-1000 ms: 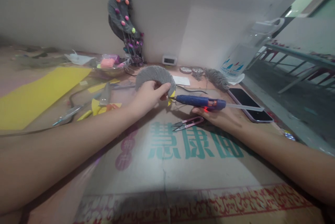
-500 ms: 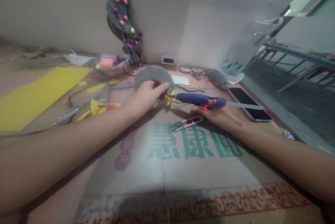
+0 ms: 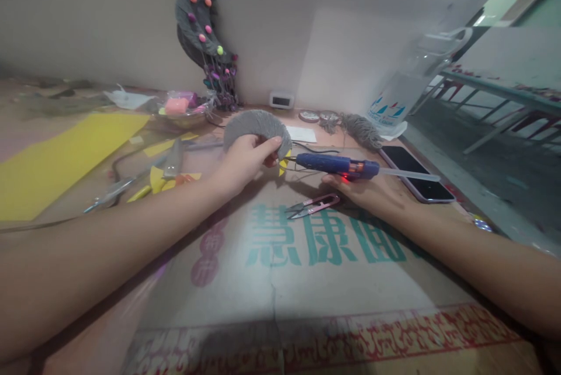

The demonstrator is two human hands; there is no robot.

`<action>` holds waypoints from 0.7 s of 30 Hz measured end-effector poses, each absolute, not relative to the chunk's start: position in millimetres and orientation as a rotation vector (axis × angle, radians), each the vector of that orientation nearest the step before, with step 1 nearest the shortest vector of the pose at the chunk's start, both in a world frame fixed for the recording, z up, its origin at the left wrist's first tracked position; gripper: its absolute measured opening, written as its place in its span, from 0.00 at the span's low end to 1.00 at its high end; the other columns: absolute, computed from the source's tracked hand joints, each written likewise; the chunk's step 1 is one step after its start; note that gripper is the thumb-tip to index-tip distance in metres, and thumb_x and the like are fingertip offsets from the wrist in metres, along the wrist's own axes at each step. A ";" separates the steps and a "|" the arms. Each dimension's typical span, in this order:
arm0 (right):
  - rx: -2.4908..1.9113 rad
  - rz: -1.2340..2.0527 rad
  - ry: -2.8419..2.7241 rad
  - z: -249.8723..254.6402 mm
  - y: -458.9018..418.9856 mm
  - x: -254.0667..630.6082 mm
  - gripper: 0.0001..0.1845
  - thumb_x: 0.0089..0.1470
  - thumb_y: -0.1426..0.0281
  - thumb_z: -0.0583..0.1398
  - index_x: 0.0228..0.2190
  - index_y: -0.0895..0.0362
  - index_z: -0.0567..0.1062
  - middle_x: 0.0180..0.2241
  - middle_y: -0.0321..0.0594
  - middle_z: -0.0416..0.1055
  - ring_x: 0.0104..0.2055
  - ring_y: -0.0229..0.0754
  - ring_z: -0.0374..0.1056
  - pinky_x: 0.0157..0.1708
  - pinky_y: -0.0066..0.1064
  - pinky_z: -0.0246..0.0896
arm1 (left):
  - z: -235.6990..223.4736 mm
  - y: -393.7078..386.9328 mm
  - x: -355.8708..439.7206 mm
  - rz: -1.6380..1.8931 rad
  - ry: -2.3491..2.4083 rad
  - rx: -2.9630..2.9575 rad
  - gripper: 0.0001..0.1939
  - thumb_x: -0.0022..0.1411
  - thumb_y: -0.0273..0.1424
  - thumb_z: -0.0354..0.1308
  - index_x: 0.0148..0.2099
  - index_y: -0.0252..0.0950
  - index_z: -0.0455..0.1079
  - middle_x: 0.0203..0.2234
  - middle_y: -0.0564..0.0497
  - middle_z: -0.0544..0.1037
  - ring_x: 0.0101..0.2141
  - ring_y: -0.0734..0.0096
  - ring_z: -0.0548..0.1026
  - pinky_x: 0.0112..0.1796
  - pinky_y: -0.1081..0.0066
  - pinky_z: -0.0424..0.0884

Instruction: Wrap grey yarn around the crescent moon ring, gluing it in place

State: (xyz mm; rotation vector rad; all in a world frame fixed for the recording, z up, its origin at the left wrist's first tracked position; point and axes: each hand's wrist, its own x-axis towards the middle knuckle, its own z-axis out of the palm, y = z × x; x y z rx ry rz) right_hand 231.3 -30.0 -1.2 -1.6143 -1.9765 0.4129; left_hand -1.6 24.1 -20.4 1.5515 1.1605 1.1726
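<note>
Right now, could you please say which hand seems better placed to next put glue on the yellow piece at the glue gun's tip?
Probably the right hand: it holds the glue gun, which points at the yellow piece, while the left hand holds the grey curved piece.

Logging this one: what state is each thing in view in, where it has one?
Left hand: closed on the gray yarn-wrapped piece
Right hand: holding the glue gun
Glue gun: red light lit, glue stick sticking out behind
Snips: blades apart
Phone: face up, screen dark
Bottle: standing upright
Yarn skein: loosely bundled
Small display: reading not legible
Cardboard: lying flat
</note>
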 end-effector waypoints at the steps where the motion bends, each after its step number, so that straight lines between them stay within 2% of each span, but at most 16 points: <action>1: -1.614 0.403 -1.977 -1.0 -30.3 232.0 0.12 0.54 0.55 0.65 0.33 0.50 0.79 0.31 0.40 0.79 0.35 0.53 0.75 0.33 0.42 0.74 | -20.8 24.3 -1.7 1.174 1.161 1.549 0.18 0.62 0.43 0.60 0.25 0.36 0.71 0.22 0.50 0.76 0.26 0.69 0.73 0.34 0.69 0.67; 3: -1.670 0.323 -1.969 -1.3 -31.0 233.9 0.13 0.54 0.55 0.65 0.35 0.50 0.80 0.32 0.42 0.80 0.36 0.55 0.76 0.35 0.44 0.75 | -21.5 24.7 -2.2 1.175 1.166 1.547 0.18 0.62 0.43 0.59 0.26 0.36 0.71 0.22 0.50 0.76 0.26 0.69 0.73 0.34 0.68 0.67; 7: -1.791 0.142 -1.931 -3.6 -31.3 238.2 0.15 0.54 0.53 0.65 0.30 0.52 0.80 0.31 0.46 0.79 0.35 0.58 0.75 0.36 0.51 0.74 | -22.8 25.4 -3.4 1.167 1.160 1.559 0.19 0.62 0.44 0.59 0.26 0.35 0.71 0.23 0.49 0.77 0.26 0.69 0.73 0.34 0.68 0.67; 11: -1.712 0.162 -1.970 -4.0 -28.9 237.7 0.16 0.53 0.52 0.65 0.29 0.51 0.79 0.28 0.42 0.77 0.33 0.55 0.75 0.33 0.46 0.74 | -22.4 25.1 -3.1 1.170 1.159 1.559 0.19 0.62 0.44 0.59 0.26 0.35 0.71 0.23 0.49 0.77 0.27 0.69 0.74 0.34 0.68 0.67; 14: -1.615 0.271 -2.003 -3.1 -27.0 236.2 0.13 0.54 0.55 0.63 0.31 0.51 0.80 0.29 0.41 0.78 0.34 0.52 0.76 0.33 0.41 0.74 | -21.4 24.8 -2.5 1.164 1.166 1.545 0.19 0.62 0.44 0.59 0.26 0.35 0.71 0.23 0.49 0.77 0.26 0.69 0.73 0.33 0.69 0.66; 21: -1.594 0.300 -1.955 -1.7 -27.4 235.0 0.13 0.54 0.57 0.64 0.29 0.53 0.80 0.30 0.41 0.79 0.34 0.52 0.77 0.33 0.39 0.73 | -21.5 25.3 -3.9 1.155 1.181 1.591 0.20 0.62 0.44 0.59 0.26 0.35 0.71 0.23 0.50 0.77 0.26 0.69 0.73 0.33 0.68 0.65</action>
